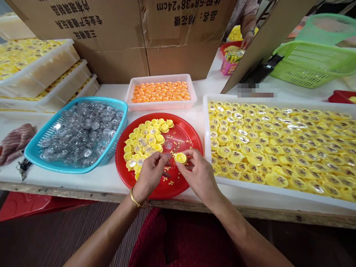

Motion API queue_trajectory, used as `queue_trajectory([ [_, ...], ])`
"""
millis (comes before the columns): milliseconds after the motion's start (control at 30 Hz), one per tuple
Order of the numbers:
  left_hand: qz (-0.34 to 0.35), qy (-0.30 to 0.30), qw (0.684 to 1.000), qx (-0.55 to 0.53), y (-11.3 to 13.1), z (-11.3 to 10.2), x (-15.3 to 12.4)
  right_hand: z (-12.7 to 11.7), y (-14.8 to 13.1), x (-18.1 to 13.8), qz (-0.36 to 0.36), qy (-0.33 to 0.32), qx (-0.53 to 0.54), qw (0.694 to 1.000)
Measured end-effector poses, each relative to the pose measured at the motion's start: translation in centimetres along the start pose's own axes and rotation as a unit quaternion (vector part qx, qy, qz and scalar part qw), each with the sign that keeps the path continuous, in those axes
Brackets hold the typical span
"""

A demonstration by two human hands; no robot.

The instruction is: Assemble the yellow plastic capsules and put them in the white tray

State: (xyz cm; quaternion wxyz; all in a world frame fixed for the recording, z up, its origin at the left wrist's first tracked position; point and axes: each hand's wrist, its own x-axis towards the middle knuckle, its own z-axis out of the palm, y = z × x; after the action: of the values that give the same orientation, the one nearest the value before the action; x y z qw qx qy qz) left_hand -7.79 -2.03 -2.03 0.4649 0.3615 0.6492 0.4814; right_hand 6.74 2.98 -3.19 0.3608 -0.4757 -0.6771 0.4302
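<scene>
My right hand (198, 172) pinches a small round yellow plastic cup (180, 158) between thumb and fingers, its open face up. Close beside it, my left hand (152, 172) is closed with thumb and fingertips together; something faint and see-through may be at the tips, too unclear to name. Both hands are over a round red tray (183, 187). On the tray's left side sit many similar yellow cups (151, 139), some with clear pieces on top. Tiny pale yellow bits (171, 183) lie scattered on its right side, and a clear disc (168, 145) lies near the middle.
A blue basket (75, 170) holds clear plastic pieces. Behind the tray, a white bin (161, 106) contains orange cups; a larger bin (204, 126) at right holds yellow ones. Stacked bins (55, 87), cardboard (116, 59), green baskets (308, 74) and another person's hand (247, 39) are around.
</scene>
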Motion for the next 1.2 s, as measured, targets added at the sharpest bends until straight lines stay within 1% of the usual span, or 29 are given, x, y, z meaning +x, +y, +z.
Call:
queue_trajectory([
  [33, 0.041, 0.007, 0.994, 0.103, 0.0, -0.3, -0.2, -0.1, 0.1, 0.0, 0.017, 0.005, 0.032, 0.999],
  [67, 0.086, 0.013, 0.975, 0.205, 0.0, -0.5, -0.4, -0.2, 0.1, 0.0, 0.034, 0.008, 0.070, 0.997],
  [133, 0.160, 0.016, 0.914, 0.373, 0.3, -1.0, -0.6, -0.3, 0.3, 0.0, 0.061, 0.007, 0.142, 0.988],
  [200, 0.204, 0.009, 0.849, 0.487, 0.7, -1.2, -0.1, -0.5, 0.5, 0.0, 0.076, 0.009, 0.186, 0.980],
  [267, 0.231, 0.006, 0.792, 0.565, 1.2, -1.0, 1.2, -0.6, 0.6, 0.0, 0.084, 0.014, 0.195, 0.977],
  [333, 0.247, -0.008, 0.750, 0.614, 1.5, -0.4, 3.1, -0.9, 0.5, -0.1, 0.091, 0.019, 0.189, 0.978],
  [400, 0.255, -0.041, 0.723, 0.641, 1.6, 0.5, 4.9, -1.2, 0.3, -0.1, 0.103, 0.010, 0.195, 0.975],
  [467, 0.261, -0.074, 0.705, 0.655, 1.4, 1.5, 6.3, -1.4, 0.1, -0.2, 0.113, -0.004, 0.214, 0.970],
  [533, 0.262, -0.093, 0.699, 0.659, 1.1, 2.2, 7.0, -1.6, 0.1, -0.3, 0.114, -0.012, 0.230, 0.966],
  [600, 0.261, -0.102, 0.703, 0.654, 0.8, 2.4, 7.3, -1.7, 0.1, -0.3, 0.107, -0.012, 0.231, 0.967],
  [800, 0.246, -0.099, 0.711, 0.651, 0.3, 1.5, 7.3, -1.4, 0.4, -0.4, 0.095, -0.023, 0.242, 0.965],
  [933, 0.236, -0.093, 0.710, 0.657, 0.5, 1.8, 7.5, -1.2, 0.2, -0.4, 0.112, -0.029, 0.274, 0.955],
  [1067, 0.218, -0.098, 0.718, 0.654, 0.8, 2.8, 8.1, -1.1, -0.3, -0.4, 0.154, -0.041, 0.357, 0.920],
  [1100, 0.216, -0.100, 0.721, 0.650, 0.9, 2.9, 8.3, -1.1, -0.4, -0.5, 0.160, -0.044, 0.366, 0.916],
  [1133, 0.215, -0.101, 0.726, 0.645, 1.0, 3.0, 8.4, -1.1, -0.4, -0.5, 0.162, -0.048, 0.365, 0.915],
  [1200, 0.217, -0.100, 0.738, 0.630, 1.3, 2.8, 8.4, -1.1, -0.4, -0.6, 0.161, -0.055, 0.342, 0.924],
])
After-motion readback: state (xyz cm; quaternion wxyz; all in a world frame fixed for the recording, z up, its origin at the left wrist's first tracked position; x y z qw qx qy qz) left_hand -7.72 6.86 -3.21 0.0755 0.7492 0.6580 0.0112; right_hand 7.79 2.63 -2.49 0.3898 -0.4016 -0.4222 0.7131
